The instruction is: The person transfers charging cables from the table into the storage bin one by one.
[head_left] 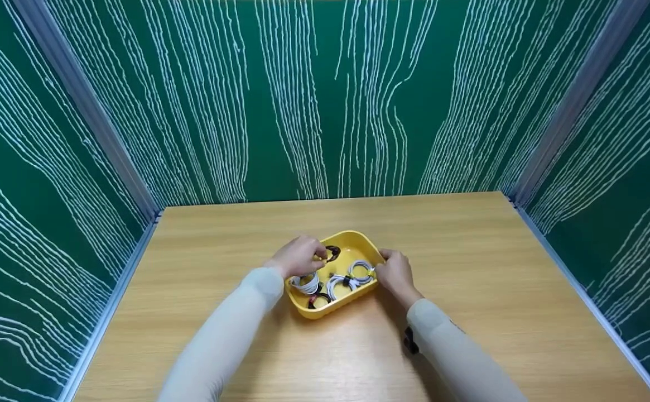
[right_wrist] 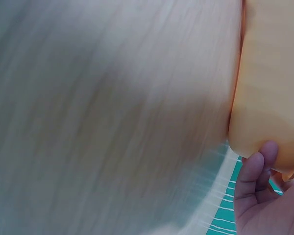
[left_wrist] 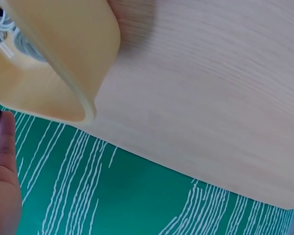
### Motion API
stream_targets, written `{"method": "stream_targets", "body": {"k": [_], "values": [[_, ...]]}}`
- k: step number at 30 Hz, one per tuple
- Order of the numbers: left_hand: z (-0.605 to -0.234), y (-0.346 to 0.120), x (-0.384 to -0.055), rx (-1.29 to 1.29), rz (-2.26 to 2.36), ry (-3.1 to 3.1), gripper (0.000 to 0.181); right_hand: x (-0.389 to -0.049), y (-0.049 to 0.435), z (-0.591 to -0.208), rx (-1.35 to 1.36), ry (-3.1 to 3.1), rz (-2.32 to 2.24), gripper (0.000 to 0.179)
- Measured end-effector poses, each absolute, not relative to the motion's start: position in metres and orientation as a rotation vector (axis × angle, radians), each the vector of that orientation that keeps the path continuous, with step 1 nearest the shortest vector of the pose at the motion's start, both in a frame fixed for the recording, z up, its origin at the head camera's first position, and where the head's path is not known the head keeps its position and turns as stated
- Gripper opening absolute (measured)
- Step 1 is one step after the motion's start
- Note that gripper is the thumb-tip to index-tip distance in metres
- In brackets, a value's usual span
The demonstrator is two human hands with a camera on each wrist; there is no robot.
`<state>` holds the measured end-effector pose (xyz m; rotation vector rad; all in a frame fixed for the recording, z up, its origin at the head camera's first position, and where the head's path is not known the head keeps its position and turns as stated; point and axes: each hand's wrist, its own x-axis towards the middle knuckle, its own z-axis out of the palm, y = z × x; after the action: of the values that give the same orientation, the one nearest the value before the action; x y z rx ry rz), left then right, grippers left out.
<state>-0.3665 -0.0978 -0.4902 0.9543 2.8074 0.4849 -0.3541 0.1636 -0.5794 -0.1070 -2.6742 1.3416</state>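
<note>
A yellow plastic bin [head_left: 352, 240] stands on the table, turned at an angle. My left hand [head_left: 301, 257] reaches over its left end and pinches a coiled black cable [head_left: 333, 253] at the fingertips. In the left wrist view, only the edge of that hand [left_wrist: 5, 181] shows, beside a small black piece. My right hand [head_left: 396, 273] grips the bin's right end; in the right wrist view its fingers [right_wrist: 250, 169] press on the outer wall. Inside lie coiled white cables [head_left: 341, 286], one with a yellow tie [head_left: 370, 273], and a dark cable [head_left: 319, 301] with some red.
The wooden table [head_left: 218, 240] extends around the bin on all sides. Green panels with white wavy lines [head_left: 325, 111] rise at the back and both sides, joined by grey metal posts [head_left: 93, 111]. A black object [head_left: 410, 340] sits at the right wrist.
</note>
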Motion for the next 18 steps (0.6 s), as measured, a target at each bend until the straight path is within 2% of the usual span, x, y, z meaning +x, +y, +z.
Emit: {"method": "stream_targets", "body": {"k": [18], "values": [[-0.506,-0.086,-0.366,0.919,0.466,2.779,0.022,-0.354,0.162,-0.579,-0.11,-2.683,1.38,0.05]]}}
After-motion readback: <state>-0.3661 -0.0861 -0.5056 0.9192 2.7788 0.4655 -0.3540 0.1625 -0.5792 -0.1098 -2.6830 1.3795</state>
